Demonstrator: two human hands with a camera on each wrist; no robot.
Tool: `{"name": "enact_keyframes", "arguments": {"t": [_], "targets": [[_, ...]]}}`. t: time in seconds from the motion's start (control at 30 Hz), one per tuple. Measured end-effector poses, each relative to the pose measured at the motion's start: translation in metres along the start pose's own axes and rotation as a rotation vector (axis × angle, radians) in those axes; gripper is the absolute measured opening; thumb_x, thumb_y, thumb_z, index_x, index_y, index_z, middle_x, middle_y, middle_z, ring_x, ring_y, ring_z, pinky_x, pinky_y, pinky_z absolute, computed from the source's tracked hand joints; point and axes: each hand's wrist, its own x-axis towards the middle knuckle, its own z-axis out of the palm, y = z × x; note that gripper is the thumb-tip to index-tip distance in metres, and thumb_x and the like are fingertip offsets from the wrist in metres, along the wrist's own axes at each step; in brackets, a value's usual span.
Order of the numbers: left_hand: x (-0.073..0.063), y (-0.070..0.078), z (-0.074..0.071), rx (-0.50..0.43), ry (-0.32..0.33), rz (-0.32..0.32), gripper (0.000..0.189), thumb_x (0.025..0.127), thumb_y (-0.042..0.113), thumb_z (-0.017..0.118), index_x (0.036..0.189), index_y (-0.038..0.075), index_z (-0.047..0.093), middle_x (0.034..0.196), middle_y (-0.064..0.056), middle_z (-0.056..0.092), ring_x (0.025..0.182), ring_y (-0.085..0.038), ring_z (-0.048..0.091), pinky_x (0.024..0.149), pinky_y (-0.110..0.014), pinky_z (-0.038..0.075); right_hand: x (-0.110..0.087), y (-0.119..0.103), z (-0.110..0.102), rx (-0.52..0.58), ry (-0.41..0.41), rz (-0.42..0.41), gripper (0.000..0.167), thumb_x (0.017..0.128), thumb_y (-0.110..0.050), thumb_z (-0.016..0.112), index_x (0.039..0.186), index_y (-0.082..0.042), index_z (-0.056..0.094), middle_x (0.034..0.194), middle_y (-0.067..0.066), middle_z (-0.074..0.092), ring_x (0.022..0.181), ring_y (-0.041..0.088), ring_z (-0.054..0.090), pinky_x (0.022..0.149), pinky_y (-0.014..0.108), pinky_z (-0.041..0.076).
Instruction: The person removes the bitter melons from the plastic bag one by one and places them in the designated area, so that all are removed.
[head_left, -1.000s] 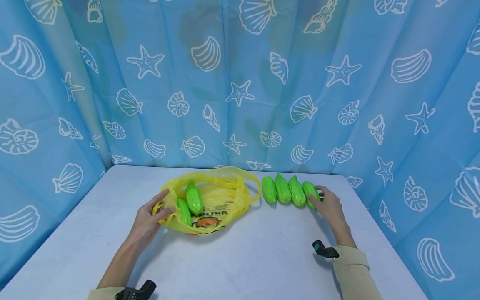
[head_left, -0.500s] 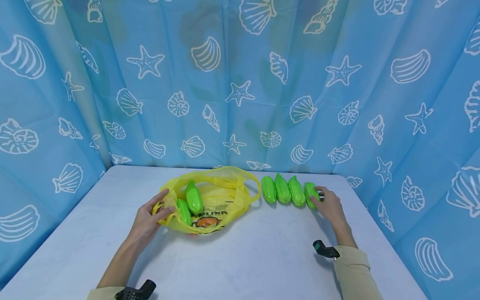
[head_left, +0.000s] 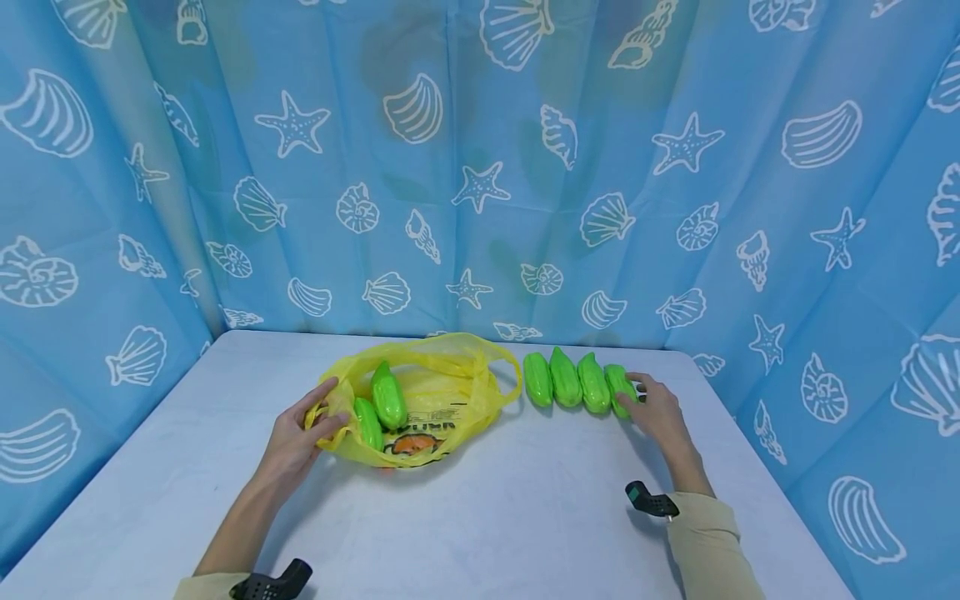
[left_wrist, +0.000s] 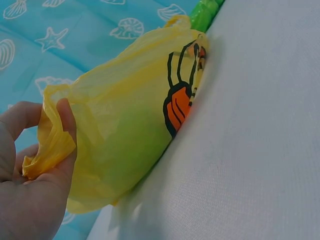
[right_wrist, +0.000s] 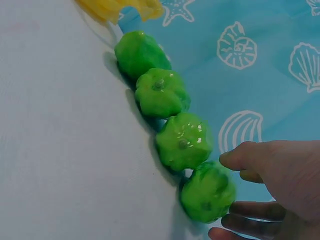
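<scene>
My left hand [head_left: 296, 433] pinches the left rim of a yellow plastic bag [head_left: 480, 412] between thumb and fingers, its mouth wide open. Two glossy green, elongated, lobed pieces shaped like vegetables or fruits lie inside; one of them [head_left: 388, 396] leans upright beside the other [head_left: 367, 425]. Several matching pieces stand side by side in a row to the bag's right. At the row's right end, my right hand [head_left: 660, 408] is beside the last green piece [right_wrist: 207, 195], thumb and fingers extended, fingertips right at its side.
A white-covered table [head_left: 487, 533] carries everything, with a blue seashell-print curtain [head_left: 465, 233] behind it and at both sides. The bag's handle loop [head_left: 516, 379] reaches close to the leftmost green piece [head_left: 537, 379] of the row.
The rightmost green piece has shifted slightly left and straightened against its neighbour, with my right hand staying beside it. My left hand and the bag have stayed put.
</scene>
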Motion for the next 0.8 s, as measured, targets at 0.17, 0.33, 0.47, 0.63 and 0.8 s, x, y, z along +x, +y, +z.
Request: {"name": "enact_keyframes", "arguments": {"t": [0.17,0.33,0.47,0.63,0.8], "targets": [[0.0,0.001,0.0,0.014,0.006,0.003,0.079,0.09,0.026,0.072,0.155,0.026,0.028,0.165,0.0,0.011,0.134,-0.013,0.031,0.091,-0.006,0.047,-0.001,-0.005,-0.005,-0.001,0.034,-0.034,0.054,0.099,-0.027,0.056,0.144,-0.001,0.043,0.135,0.035,0.046,0.123,0.05,0.049,0.096,0.06,0.048],[0.0,0.002,0.001,0.015,0.001,0.005,0.077,0.091,0.025,0.071,0.155,0.026,0.028,0.165,-0.001,0.012,0.131,-0.013,0.032,0.091,-0.006,0.048,-0.002,-0.014,-0.011,-0.019,0.071,-0.073,0.052,0.098,-0.025,0.057,0.142,-0.002,0.045,0.134,0.034,0.047,0.121,0.05,0.05,0.095,0.06,0.049],[-0.001,0.002,0.001,0.012,-0.005,0.006,0.078,0.091,0.026,0.071,0.155,0.026,0.028,0.165,-0.001,0.012,0.131,-0.014,0.032,0.091,-0.006,0.048,-0.006,-0.023,-0.018,-0.03,0.094,-0.119,0.051,0.098,-0.026,0.058,0.142,-0.003,0.046,0.133,0.032,0.049,0.121,0.05,0.051,0.094,0.061,0.049],[0.0,0.001,0.001,0.007,-0.007,0.005,0.079,0.09,0.027,0.072,0.155,0.026,0.029,0.165,-0.001,0.013,0.132,-0.014,0.032,0.091,-0.007,0.048,-0.012,-0.038,-0.026,-0.032,0.114,-0.164,0.05,0.098,-0.025,0.06,0.141,-0.003,0.047,0.134,0.03,0.05,0.123,0.049,0.051,0.096,0.061,0.048],[0.001,-0.001,0.001,0.003,-0.005,0.001,0.08,0.088,0.029,0.074,0.155,0.026,0.029,0.165,-0.001,0.013,0.133,-0.015,0.032,0.091,-0.007,0.048,-0.02,-0.054,-0.033,-0.043,0.141,-0.226,0.048,0.097,-0.024,0.061,0.139,-0.003,0.049,0.134,0.029,0.052,0.121,0.046,0.052,0.095,0.059,0.049]]}}
